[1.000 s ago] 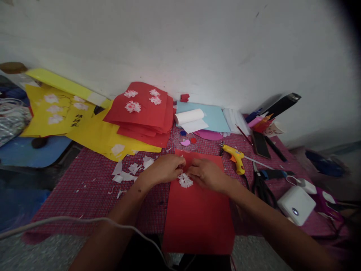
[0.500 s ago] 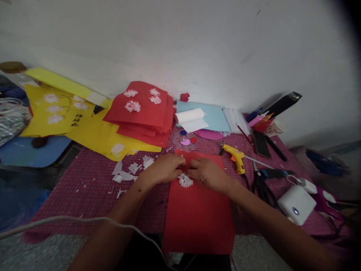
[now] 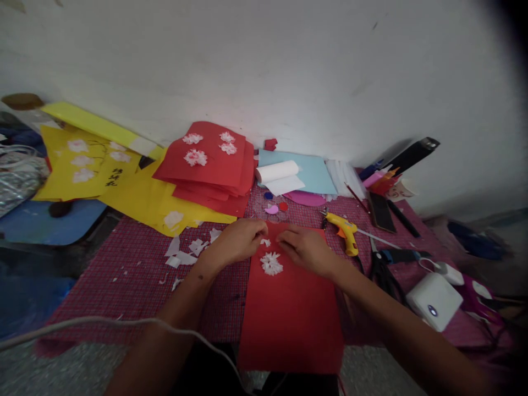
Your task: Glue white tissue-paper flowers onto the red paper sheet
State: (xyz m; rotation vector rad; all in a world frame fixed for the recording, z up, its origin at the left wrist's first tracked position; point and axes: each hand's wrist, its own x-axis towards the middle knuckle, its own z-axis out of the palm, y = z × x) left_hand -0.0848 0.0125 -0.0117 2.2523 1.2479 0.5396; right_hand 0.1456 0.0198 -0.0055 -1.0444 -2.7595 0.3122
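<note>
A red sheet of paper (image 3: 292, 319) lies in front of me, its near end reaching past the table edge. A ruffled white paper flower (image 3: 271, 264) sits on its upper left part, and just above that is a small white paper piece (image 3: 265, 242). My left hand (image 3: 243, 240) is at the sheet's upper left, fingers curled together close to the small piece. On the other side, my right hand (image 3: 304, 250) hovers over the sheet with its fingers bent and pressed together. What either hand's fingertips hold, if anything, is too small to tell.
A yellow glue gun (image 3: 344, 230), black scissors (image 3: 385, 275) and a white box-shaped device (image 3: 434, 301) lie to the right. Torn white paper (image 3: 181, 258) is scattered left. Behind are red sheets with flowers (image 3: 206, 165) and a paper roll (image 3: 277, 171). A cable (image 3: 124, 320) crosses my left arm.
My hands have drawn slightly apart. The small white piece above the flower now shows between them. The flower stays in place on the red sheet.
</note>
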